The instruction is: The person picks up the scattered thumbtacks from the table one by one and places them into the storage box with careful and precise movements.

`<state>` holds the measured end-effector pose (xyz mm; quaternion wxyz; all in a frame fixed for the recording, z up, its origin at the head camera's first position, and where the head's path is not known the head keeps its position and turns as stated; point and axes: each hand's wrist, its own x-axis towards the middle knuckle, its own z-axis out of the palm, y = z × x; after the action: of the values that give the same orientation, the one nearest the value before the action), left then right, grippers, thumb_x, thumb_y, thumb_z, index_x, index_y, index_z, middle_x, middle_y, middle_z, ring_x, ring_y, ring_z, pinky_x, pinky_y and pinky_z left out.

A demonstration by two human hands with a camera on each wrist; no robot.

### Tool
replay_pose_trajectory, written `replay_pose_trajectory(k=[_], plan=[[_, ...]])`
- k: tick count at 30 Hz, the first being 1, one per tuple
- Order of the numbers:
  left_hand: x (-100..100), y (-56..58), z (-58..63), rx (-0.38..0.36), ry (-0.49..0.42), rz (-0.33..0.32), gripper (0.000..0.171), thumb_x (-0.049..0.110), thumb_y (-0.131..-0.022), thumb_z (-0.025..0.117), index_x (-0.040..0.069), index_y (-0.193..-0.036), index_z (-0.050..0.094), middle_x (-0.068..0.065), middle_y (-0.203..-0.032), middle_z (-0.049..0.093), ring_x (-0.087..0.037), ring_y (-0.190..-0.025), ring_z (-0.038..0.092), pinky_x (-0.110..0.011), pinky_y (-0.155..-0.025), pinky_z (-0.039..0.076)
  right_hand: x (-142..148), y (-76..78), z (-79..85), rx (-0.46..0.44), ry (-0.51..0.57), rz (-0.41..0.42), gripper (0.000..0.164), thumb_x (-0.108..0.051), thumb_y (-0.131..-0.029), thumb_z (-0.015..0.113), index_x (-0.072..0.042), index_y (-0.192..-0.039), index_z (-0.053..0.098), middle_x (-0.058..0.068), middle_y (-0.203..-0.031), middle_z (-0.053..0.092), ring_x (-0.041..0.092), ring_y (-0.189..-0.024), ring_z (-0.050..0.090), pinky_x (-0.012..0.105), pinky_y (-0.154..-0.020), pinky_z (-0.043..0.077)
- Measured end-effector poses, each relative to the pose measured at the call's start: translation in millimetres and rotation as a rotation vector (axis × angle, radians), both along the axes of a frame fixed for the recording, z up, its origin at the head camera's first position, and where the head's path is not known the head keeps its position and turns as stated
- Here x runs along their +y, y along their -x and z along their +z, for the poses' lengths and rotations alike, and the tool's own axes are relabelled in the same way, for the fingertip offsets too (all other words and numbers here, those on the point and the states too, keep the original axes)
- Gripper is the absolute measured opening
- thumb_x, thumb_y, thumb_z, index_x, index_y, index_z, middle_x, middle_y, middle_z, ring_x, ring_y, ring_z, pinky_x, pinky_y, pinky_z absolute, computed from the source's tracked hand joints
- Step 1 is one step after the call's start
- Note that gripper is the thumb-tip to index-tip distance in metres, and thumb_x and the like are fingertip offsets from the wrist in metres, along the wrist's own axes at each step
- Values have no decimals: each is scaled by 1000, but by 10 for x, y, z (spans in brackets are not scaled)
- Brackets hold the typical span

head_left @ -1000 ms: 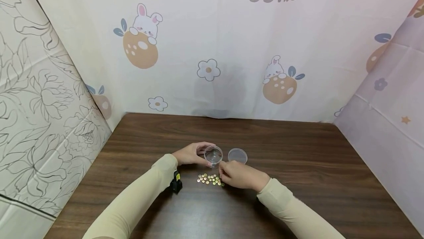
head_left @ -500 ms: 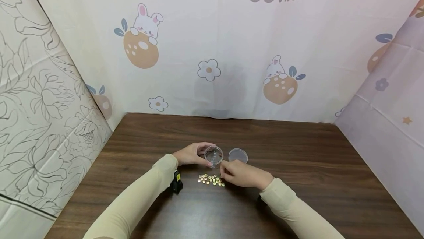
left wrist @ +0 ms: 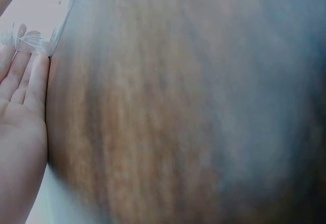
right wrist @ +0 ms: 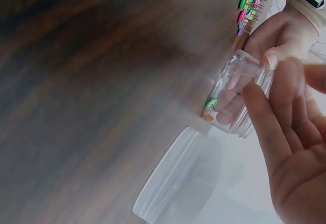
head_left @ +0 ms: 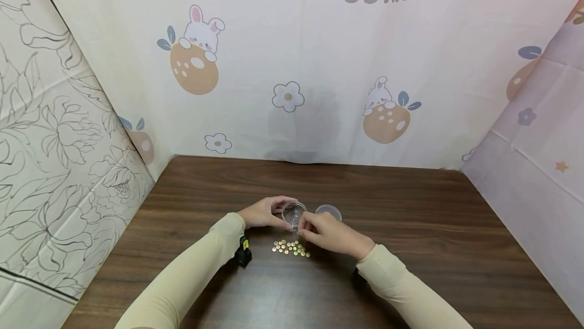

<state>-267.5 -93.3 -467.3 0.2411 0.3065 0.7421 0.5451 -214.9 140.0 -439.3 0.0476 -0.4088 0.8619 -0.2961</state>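
Observation:
A clear plastic jar stands mouth up at the table's centre, gripped from the left by my left hand, fingers behind and thumb in front. In the right wrist view, a green thumbtack and something orange lie in the jar's bottom. My right hand is at the jar's near right rim, its fingers drawn toward the thumb. Whether a tack sits between those fingertips is hidden. Loose thumbtacks, several with coloured heads down and points up, lie just in front of the jar.
A round translucent lid lies on the table right of the jar, partly behind my right hand. The brown wooden table extends around, with printed curtains behind and at both sides. A black wrist device hangs under my left wrist.
My right hand has moved from the right edge of the loose thumbtacks up to the jar's rim, now covering part of the lid. The left hand and jar have stayed in place.

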Motion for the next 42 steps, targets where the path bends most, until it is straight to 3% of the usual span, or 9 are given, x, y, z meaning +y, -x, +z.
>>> replay_pose_trajectory(k=[8,14,20,27,31,34,38,42], plan=[[0,-3,-1,-22,30,25,73,16,-77,77,12,-140,41,-9,-139,46,-21,-122,45,-44,-102,41,-24,75,-7,97,60,-146,5,-15,-91,58,-17,-89,61,-12,-67,56,1,-55,49,21,-48,46],[6,85,-165,-8,44,46,74,21,-75,79,18,-139,43,-2,-136,48,-14,-119,47,-42,-101,42,-21,126,-11,89,92,-219,5,-16,-91,59,-19,-88,61,-10,-66,56,2,-52,46,21,-45,43],[2,9,-25,-21,30,33,73,17,-78,76,10,-141,39,-11,-138,46,-21,-122,45,-45,-102,40,-54,175,-27,109,91,-227,6,-13,-90,59,-18,-86,61,-8,-65,56,4,-52,47,21,-45,43],[-3,-2,10,-23,58,42,73,18,-78,76,14,-141,40,-6,-140,44,-19,-123,43,-44,-104,38,-89,197,-13,131,71,-251,4,-17,-90,61,-13,-88,62,-7,-63,56,2,-49,44,21,-43,41],[-3,11,-9,-29,53,36,73,17,-78,76,14,-141,39,-7,-140,44,-20,-123,43,-44,-104,39,-87,194,-11,130,51,-259,3,-19,-90,61,-16,-91,62,-7,-63,56,2,-48,43,21,-42,40],[-1,56,-94,-31,55,39,74,18,-78,76,16,-142,39,-6,-140,44,-19,-123,44,-44,-104,39,-75,187,-7,118,48,-268,3,-20,-91,61,-17,-92,61,-7,-64,56,2,-48,43,21,-42,40],[-3,125,-220,-19,64,48,74,21,-76,78,22,-140,41,0,-139,45,-14,-121,45,-44,-103,40,-52,167,12,111,50,-276,5,-22,-91,60,-18,-93,62,-10,-63,55,2,-49,45,22,-43,42],[-10,152,-254,-6,63,47,72,27,-74,80,29,-136,44,4,-136,48,-10,-118,47,-41,-101,43,-32,137,28,107,49,-265,7,-23,-92,59,-16,-93,62,-12,-62,54,2,-48,45,22,-43,42]])
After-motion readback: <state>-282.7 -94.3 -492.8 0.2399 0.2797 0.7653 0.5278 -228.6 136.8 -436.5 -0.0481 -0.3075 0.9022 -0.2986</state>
